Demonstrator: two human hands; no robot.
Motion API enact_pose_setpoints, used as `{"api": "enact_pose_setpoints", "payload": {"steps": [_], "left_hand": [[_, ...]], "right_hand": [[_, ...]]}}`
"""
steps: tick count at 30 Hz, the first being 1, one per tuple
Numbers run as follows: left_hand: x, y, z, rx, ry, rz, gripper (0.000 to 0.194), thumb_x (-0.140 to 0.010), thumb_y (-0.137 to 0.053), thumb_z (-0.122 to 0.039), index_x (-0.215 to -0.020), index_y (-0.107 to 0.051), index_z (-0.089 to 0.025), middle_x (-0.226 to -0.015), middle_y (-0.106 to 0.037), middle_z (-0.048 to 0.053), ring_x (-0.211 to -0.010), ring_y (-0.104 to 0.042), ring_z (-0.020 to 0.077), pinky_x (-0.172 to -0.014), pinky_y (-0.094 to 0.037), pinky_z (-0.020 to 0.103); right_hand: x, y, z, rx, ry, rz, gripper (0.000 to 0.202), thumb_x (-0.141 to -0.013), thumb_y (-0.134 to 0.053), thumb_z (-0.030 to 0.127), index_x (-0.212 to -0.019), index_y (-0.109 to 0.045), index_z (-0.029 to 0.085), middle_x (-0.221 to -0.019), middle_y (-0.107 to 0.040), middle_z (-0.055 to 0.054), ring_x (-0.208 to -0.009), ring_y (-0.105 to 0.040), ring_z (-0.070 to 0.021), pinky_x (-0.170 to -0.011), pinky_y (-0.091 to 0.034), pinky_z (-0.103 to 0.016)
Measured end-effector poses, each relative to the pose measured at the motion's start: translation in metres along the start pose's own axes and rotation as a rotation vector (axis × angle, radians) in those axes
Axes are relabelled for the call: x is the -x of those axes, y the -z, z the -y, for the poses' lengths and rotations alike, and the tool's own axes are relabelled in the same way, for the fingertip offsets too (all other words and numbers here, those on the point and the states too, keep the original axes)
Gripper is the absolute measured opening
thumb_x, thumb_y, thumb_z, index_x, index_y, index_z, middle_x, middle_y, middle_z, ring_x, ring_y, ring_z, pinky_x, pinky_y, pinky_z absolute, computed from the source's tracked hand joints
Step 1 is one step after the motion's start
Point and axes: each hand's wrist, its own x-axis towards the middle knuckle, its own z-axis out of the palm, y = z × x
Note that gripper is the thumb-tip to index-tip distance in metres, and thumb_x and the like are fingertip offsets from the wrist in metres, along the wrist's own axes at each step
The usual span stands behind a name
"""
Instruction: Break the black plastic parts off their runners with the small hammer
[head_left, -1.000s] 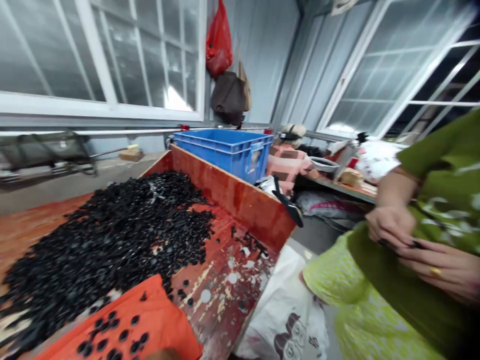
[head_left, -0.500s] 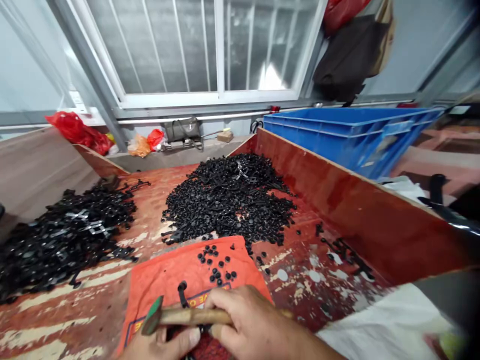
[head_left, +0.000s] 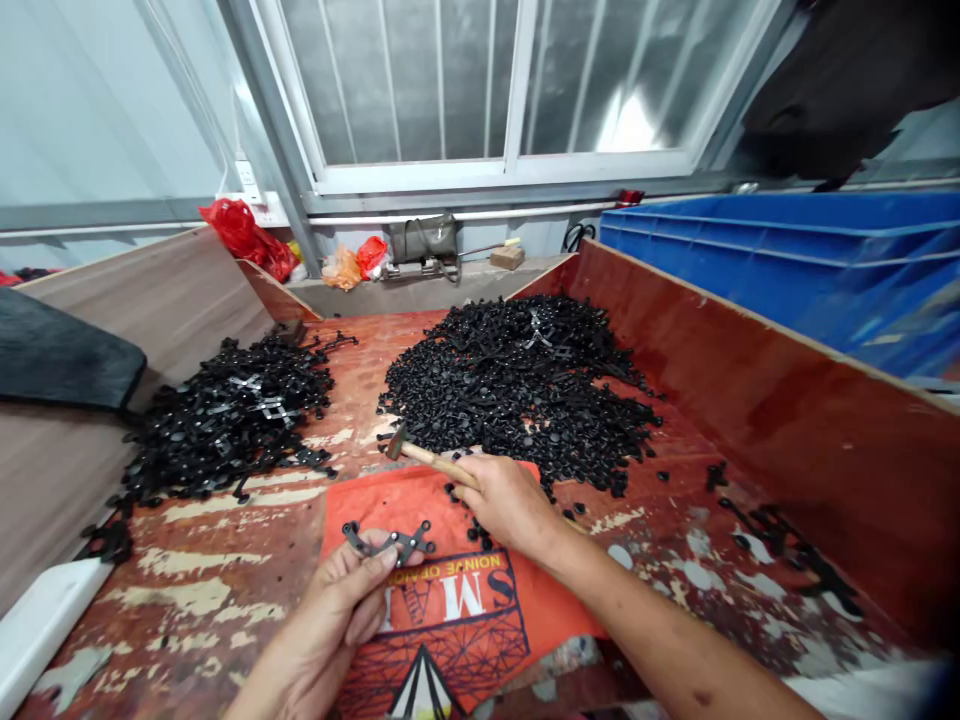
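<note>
My left hand [head_left: 349,590] pinches a black linked metal part [head_left: 405,545] above the orange printed cloth [head_left: 480,640]. In my right hand [head_left: 506,500] is the wooden handle of a small hammer [head_left: 431,460], its head pointing left near the edge of the big heap. Small black round caps [head_left: 478,533] lie on the cloth beside and partly under my right hand. Behind the cloth spreads a large heap of small black parts [head_left: 510,385]. A second heap of black linked parts [head_left: 225,420] lies to the left.
A red wooden board [head_left: 787,410] borders the right side, with a blue crate [head_left: 795,270] behind it. At the left stand a wooden panel [head_left: 172,300] and a dark padded object [head_left: 67,350]. Red bags [head_left: 247,240] lie at the back left.
My hands have moved apart. The right hand has carried the hammer up and away towards the large heap, and the left now holds the linked part up in view. The camera view has turned left.
</note>
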Motion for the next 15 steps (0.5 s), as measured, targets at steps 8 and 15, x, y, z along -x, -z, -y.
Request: {"api": "enact_pose_setpoints", "payload": {"steps": [8,15], "left_hand": [[0.018,0.010,0.006,0.047,-0.005,0.007,0.031,-0.074,-0.078,-0.037,-0.084,-0.059,-0.013,-0.062,-0.067,0.002,-0.035,-0.023,-0.0021,-0.044,-0.018,0.017],[0.025,0.010,0.012,0.104,-0.036,0.043,0.028,-0.076,-0.076,-0.038,-0.079,-0.062,-0.014,-0.050,-0.052,-0.005,-0.039,-0.019,0.0004,-0.045,-0.021,0.017]], "right_hand": [[-0.009,-0.026,0.007,0.210,-0.027,0.043,0.016,-0.088,-0.058,0.019,-0.087,-0.074,0.023,-0.095,-0.073,-0.005,-0.081,-0.067,-0.0203,-0.068,-0.042,-0.028],[0.003,-0.031,0.014,0.217,0.000,0.036,0.012,-0.087,-0.062,0.023,-0.086,-0.074,0.025,-0.086,-0.073,-0.001,-0.080,-0.066,-0.0181,-0.067,-0.040,-0.026]]}}
